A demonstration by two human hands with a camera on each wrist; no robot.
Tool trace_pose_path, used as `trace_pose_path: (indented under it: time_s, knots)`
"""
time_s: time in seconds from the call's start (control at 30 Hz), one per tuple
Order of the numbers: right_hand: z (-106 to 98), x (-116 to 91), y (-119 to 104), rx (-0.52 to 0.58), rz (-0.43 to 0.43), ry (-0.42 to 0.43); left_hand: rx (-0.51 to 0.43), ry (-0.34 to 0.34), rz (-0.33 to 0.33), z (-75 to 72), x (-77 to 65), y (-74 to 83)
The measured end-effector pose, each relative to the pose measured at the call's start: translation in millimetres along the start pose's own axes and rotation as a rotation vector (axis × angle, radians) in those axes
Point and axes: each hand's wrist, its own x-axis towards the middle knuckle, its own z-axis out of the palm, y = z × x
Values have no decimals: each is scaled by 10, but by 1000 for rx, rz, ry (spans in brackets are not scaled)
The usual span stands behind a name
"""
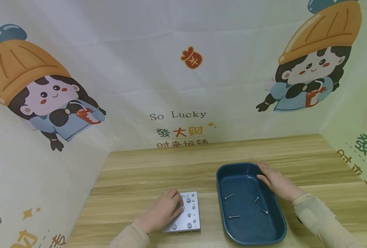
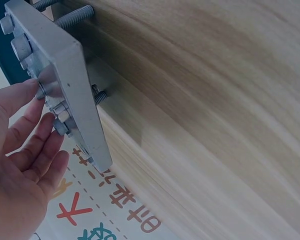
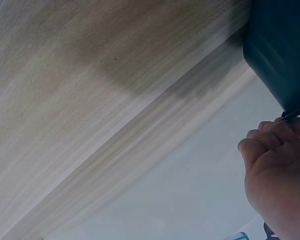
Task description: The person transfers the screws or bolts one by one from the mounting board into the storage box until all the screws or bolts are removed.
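Note:
A silver metal plate (image 1: 185,220) carries several bolts, and their threaded ends stick out beneath it. My left hand (image 1: 164,208) reaches over its left side. Thumb and index finger pinch a small bolt head (image 2: 40,92) on the plate's top face; the other fingers lie loosely bent beside more bolt heads. To the right stands a dark blue tray (image 1: 248,237) with several loose bolts, one of them a bolt (image 1: 234,217) near its left wall. My right hand (image 1: 277,181) holds the tray's far right rim, thumb over the edge and fingers along the outside.
Both things stand on a wood-grain table (image 1: 152,165), a short gap between them. A printed cloth (image 1: 133,86) with cartoon figures rises behind the table and along both sides.

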Motion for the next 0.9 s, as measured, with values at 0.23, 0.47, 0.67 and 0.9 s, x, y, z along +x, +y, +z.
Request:
trace_pose_path:
  time_s: [0.23,0.47,0.67,0.9]
  knots:
    - [-4,-2,10,3,0,1,41,7,16,4,19,18]
    - [2,2,8,0,4,-4,81,7,19,-9,17,40]
    - [2,0,2,3,10,-3,85,37,20,-28,31,22]
    - [7,6,-1,-3,5,6,107,59,40,-73,61,7]
